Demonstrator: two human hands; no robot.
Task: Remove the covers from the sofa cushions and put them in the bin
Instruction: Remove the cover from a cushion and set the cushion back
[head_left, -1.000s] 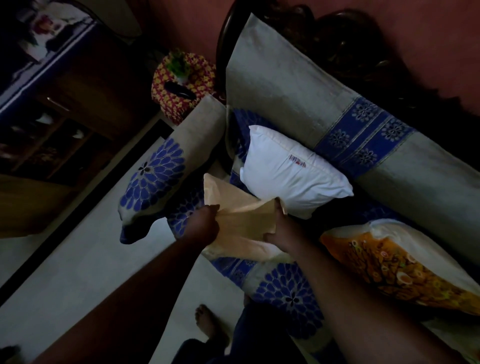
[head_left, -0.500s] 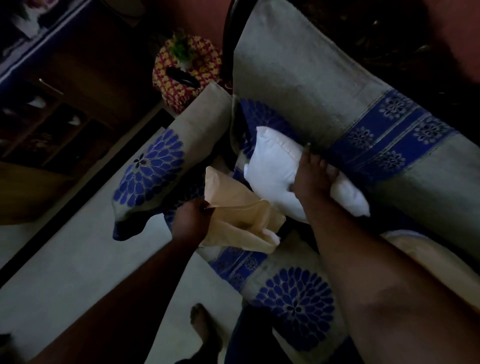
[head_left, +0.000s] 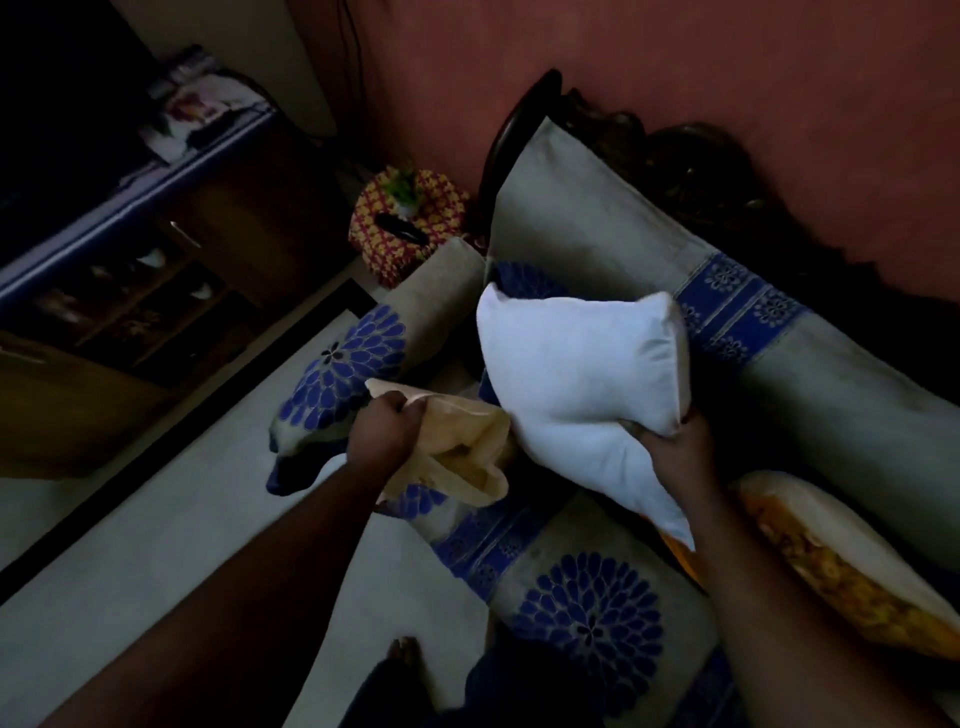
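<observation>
My left hand (head_left: 385, 432) grips a removed cream-coloured cushion cover (head_left: 457, 452), which hangs limp with its mouth open over the sofa's front edge. My right hand (head_left: 675, 457) holds the bare white cushion insert (head_left: 582, 384) by its lower edge, lifted above the seat of the sofa (head_left: 810, 415). A second cushion (head_left: 831, 551) in an orange patterned cover lies on the seat to the right, partly behind my right forearm. No bin is in view.
The sofa wears a grey throw with blue flower prints; its armrest (head_left: 363, 364) juts toward the left. A red-and-yellow woven stool (head_left: 410, 223) with a small plant stands by the wall. A dark wooden cabinet (head_left: 130, 291) lines the left. My foot (head_left: 402, 652) is on the pale floor.
My right hand let go of the cover, reached onto the white insert and has lifted it off the seat. My left hand kept the cover and drew it slightly left.
</observation>
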